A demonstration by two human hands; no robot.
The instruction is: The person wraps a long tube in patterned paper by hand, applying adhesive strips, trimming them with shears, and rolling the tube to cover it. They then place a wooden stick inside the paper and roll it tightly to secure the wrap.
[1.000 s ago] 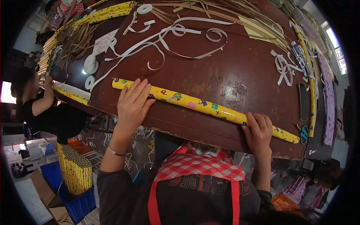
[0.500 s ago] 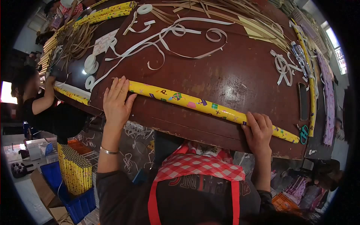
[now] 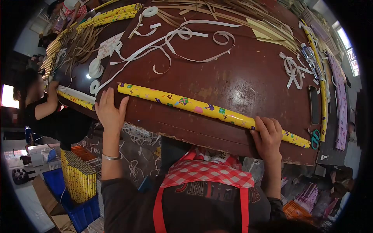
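Note:
A yellow roll of patterned wrapping paper (image 3: 194, 106) lies slantwise along the near part of the brown table. My right hand (image 3: 269, 136) rests over its right part, thumb on the near side and fingers curled across the top. Just off the roll's left end is my left hand (image 3: 112, 110), holding nothing, its fingers stretched and the thumb apart. Beyond the roll's right end, teal-handled scissors (image 3: 315, 139) lie by the table edge. A roll of white tape (image 3: 94, 87) sits beyond my left fingertips.
Loose white strips (image 3: 155, 42) and brown strips (image 3: 210, 7) lie across the far side. A phone (image 3: 313, 105) lies at the right. Another person (image 3: 50, 105) works at the left with a yellow roll. A blue crate (image 3: 77, 209) holds several upright yellow rolls.
My left hand has come off the roll's left end and moved left and slightly toward me, uncovering that end. My right hand and the roll stay in place.

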